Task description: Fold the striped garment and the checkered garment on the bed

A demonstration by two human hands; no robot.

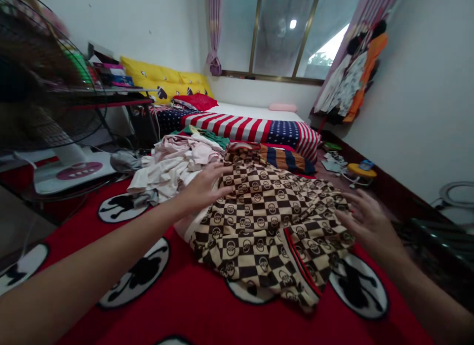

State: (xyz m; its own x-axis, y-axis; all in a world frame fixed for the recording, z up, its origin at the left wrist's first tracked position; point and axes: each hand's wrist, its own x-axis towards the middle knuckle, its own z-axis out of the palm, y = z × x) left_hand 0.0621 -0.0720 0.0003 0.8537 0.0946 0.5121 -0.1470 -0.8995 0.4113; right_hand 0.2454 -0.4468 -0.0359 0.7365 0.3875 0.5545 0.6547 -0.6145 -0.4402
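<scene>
A brown and beige checkered garment [259, 216] with a red-and-black striped trim lies spread and wrinkled on the red patterned cover [207, 310]. At its left side is my left hand [205, 187], fingers apart, over or touching the cloth's edge. My right hand [370, 221], slightly blurred, is beside the garment's right edge with its fingers spread. Neither hand grips the fabric. Just beyond my left hand sits a heap of pale pink and white clothes [177, 159]. A brown and navy striped cloth [285, 159] lies behind the checkered garment.
A fan [70, 162] stands at the left near a table with boxes. Behind the clothes is a bed with a stars-and-stripes cover [237, 127] and yellow pillows [163, 78]. Clothes [355, 78] hang at the right wall. A small yellow stool [361, 172] stands on the floor.
</scene>
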